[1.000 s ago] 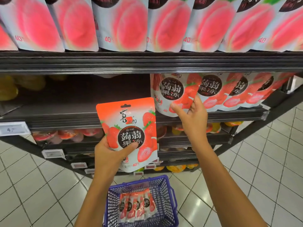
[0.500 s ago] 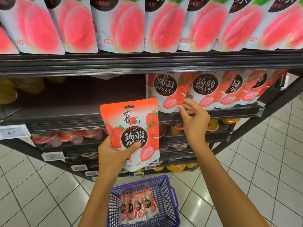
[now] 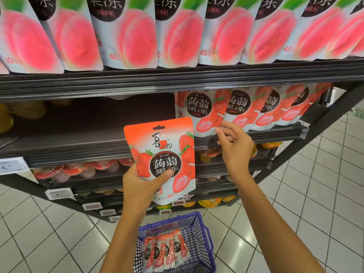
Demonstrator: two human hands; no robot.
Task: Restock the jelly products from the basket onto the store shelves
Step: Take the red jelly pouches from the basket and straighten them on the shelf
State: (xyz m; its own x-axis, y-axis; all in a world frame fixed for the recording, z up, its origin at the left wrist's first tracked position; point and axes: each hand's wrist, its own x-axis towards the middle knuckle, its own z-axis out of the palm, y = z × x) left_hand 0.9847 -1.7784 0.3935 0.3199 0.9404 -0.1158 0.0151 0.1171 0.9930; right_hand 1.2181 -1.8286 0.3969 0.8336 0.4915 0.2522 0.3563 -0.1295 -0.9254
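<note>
My left hand grips the lower left corner of a red and white strawberry jelly pouch, held upright in front of the dark middle shelf. My right hand hovers with fingers apart just below the leftmost pouch of the strawberry pouch row standing on that shelf; it holds nothing. Down on the floor, a blue basket holds several more strawberry pouches.
Pink peach jelly pouches line the top shelf. The middle shelf has a bare stretch left of the strawberry row, with yellow packs at far left. Jelly cups fill lower shelves. White tiled floor surrounds the basket.
My right hand has let go of the leftmost shelved strawberry pouch and dropped below it, fingers spreading. The pouch in my left hand has shifted slightly right and up.
</note>
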